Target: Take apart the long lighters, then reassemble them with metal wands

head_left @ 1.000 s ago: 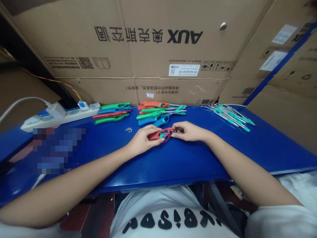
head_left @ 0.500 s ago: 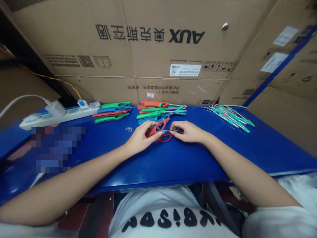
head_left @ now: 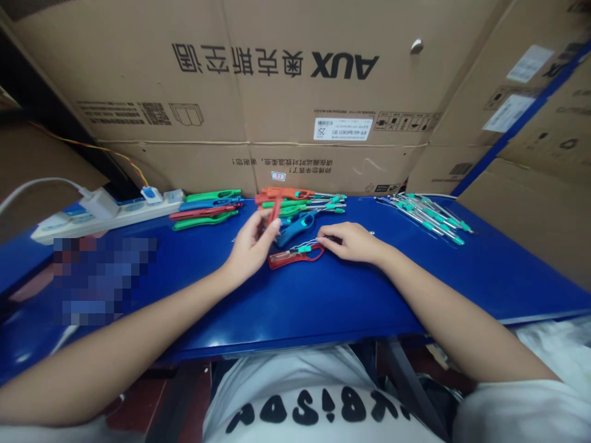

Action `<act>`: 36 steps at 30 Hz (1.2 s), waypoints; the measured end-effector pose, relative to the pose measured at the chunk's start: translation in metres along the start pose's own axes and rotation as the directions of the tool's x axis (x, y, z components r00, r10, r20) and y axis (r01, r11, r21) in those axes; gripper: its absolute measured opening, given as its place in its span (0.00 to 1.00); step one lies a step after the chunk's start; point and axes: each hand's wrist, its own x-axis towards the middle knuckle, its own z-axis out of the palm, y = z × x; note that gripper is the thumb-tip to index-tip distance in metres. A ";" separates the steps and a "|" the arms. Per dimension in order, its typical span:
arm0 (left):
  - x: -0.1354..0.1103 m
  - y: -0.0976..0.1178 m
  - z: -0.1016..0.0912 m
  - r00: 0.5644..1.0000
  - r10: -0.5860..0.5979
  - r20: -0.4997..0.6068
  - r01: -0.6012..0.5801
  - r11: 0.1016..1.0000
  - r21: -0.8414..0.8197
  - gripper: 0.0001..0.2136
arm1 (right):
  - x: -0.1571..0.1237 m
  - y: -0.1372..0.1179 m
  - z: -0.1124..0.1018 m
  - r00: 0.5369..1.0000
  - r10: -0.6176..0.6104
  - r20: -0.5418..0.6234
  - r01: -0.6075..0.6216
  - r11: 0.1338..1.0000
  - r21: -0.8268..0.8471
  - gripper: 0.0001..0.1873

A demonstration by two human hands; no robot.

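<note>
My left hand (head_left: 250, 241) is closed on a red handle half-shell (head_left: 276, 209) of a stick lighter, raised, tilted and a little blurred. On the table in front of me lies the other red half-shell (head_left: 279, 261), inner side up, with a teal trigger (head_left: 303, 249) and a clear part inside. Thin pale wires run from it to my right hand (head_left: 351, 242). That hand is pinched around a dark part at the wires' end; a small metal tip shows past its knuckles, and the rest is hidden. A blue lighter handle (head_left: 295, 229) lies just behind.
Several assembled lighters with orange and green handles (head_left: 281, 203) lie at the back. Left of them are loose coloured handle shells (head_left: 205, 215). Metal lighter rods with teal triggers (head_left: 429, 218) are piled at right. A power strip (head_left: 115, 215) stands at left; cardboard (head_left: 277, 104) walls the blue table.
My left hand has lifted one red half-shell off the other and moved left and up with it. The lower half, with its trigger and wires, now lies exposed; my right hand has barely moved.
</note>
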 end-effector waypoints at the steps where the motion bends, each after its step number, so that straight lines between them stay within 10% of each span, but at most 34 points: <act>1: 0.003 0.000 -0.003 0.999 -0.027 -0.046 0.025 0.999 -0.037 0.15 | 0.000 0.001 0.000 1.000 0.013 0.003 -0.013 1.000 -0.005 0.12; 7: 0.007 0.001 -0.012 0.994 -0.111 0.017 0.110 0.993 0.035 0.16 | -0.001 -0.003 -0.005 0.998 0.057 0.008 -0.057 0.998 0.018 0.11; 16: -0.004 -0.002 -0.003 0.908 0.004 0.419 -0.194 0.890 0.412 0.14 | -0.005 -0.013 -0.010 0.988 -0.094 -0.123 0.093 0.996 -0.017 0.11; 36: -0.004 0.012 -0.006 0.955 0.071 0.287 -0.169 0.928 0.332 0.19 | -0.007 -0.017 -0.012 0.976 -0.158 -0.150 0.164 0.986 0.029 0.09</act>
